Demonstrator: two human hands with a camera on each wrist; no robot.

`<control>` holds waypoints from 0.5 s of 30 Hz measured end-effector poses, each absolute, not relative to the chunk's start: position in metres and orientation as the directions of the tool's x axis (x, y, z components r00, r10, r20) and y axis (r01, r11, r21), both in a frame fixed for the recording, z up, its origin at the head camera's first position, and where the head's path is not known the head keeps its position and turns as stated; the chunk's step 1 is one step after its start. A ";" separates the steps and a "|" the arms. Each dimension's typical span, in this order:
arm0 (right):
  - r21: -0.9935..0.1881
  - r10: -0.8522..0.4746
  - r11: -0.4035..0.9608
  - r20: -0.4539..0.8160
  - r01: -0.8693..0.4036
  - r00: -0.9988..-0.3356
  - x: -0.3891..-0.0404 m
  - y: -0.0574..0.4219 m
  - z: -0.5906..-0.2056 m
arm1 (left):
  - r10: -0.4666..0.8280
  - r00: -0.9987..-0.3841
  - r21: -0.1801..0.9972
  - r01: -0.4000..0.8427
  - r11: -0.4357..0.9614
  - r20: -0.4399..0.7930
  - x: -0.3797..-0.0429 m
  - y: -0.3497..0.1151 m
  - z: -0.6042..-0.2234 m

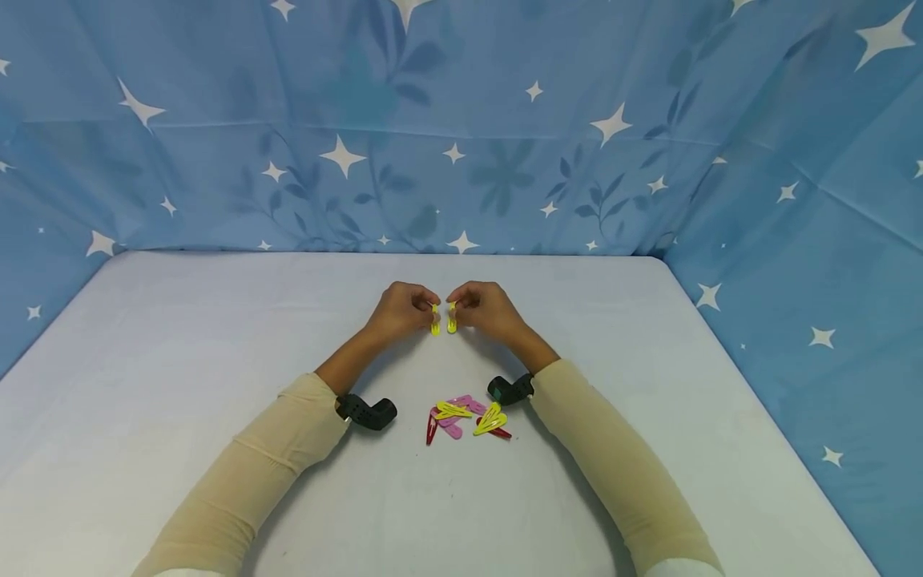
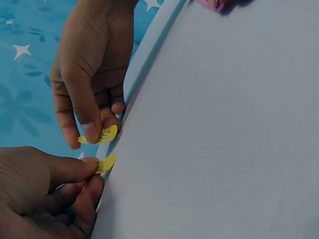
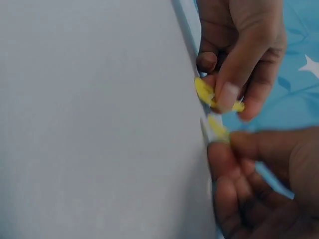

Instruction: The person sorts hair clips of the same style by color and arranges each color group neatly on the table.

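Yellow snap hair clips [image 1: 436, 328], one pinched by left hand [image 1: 405, 308], one by right hand [image 1: 486, 311], just apart near frame centre, fingertip grip presumably suiting their thinness; loose clips [image 1: 453, 410] heaped lower centre on counter [image 1: 216, 361].

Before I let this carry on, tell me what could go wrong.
The left hand pinches one small yellow clip and the right hand a second yellow clip, so either might slip loose. The clips are held apart but close, so a small sideways move could knock them together.
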State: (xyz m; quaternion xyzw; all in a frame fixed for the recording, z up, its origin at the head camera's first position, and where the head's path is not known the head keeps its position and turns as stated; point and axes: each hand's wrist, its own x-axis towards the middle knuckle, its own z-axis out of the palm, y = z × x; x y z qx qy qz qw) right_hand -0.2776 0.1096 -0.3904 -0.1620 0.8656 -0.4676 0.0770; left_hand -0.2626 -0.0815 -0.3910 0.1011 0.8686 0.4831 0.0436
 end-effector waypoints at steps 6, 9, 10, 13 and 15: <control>-0.771 -0.331 0.610 -0.034 -0.186 -0.943 -0.279 0.101 -0.389 | 0.231 -0.971 0.799 0.182 0.573 0.055 -0.268 -0.083 -0.396; -0.726 -0.327 0.662 -0.054 -0.188 -0.944 -0.280 0.098 -0.389 | 0.250 -0.967 0.783 0.193 0.591 0.049 -0.270 -0.083 -0.398; -0.717 -0.324 0.672 -0.057 -0.187 -0.944 -0.280 0.097 -0.388 | 0.259 -0.965 0.778 0.198 0.596 0.048 -0.271 -0.083 -0.398; -0.705 -0.318 0.684 -0.055 -0.189 -0.947 -0.281 0.096 -0.388 | 0.282 -0.958 0.762 0.219 0.610 0.050 -0.271 -0.083 -0.396; -0.699 -0.320 0.688 -0.051 -0.195 -0.946 -0.282 0.096 -0.388 | 0.306 -0.950 0.744 0.245 0.621 0.057 -0.271 -0.084 -0.395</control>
